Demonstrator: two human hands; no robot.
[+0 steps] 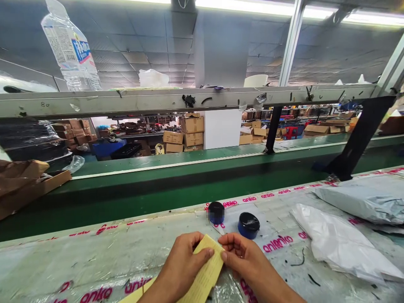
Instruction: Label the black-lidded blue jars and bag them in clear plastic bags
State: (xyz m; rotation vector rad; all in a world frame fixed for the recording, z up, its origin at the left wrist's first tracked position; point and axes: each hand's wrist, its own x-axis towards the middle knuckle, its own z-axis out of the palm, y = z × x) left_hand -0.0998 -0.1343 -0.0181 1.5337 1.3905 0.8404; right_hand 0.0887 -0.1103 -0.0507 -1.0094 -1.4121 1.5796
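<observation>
Near the bottom centre, a yellow printed paper is held above the table, tilted, with lines of small text on it. My left hand grips it with the thumb flat on its upper face and the fingers behind. My right hand has thumb and curled fingers closed at the paper's upper right corner. Another strip of yellow paper shows beside my left wrist. Just beyond my hands sit two short round pieces, black on top with blue sides: one at the table's far edge, the other nearer my right hand.
The table is covered in plastic printed with pink lettering. White plastic bags lie at right. Behind runs a green conveyor belt, with a cardboard box at left. A metal rail crosses above, bearing a plastic bottle.
</observation>
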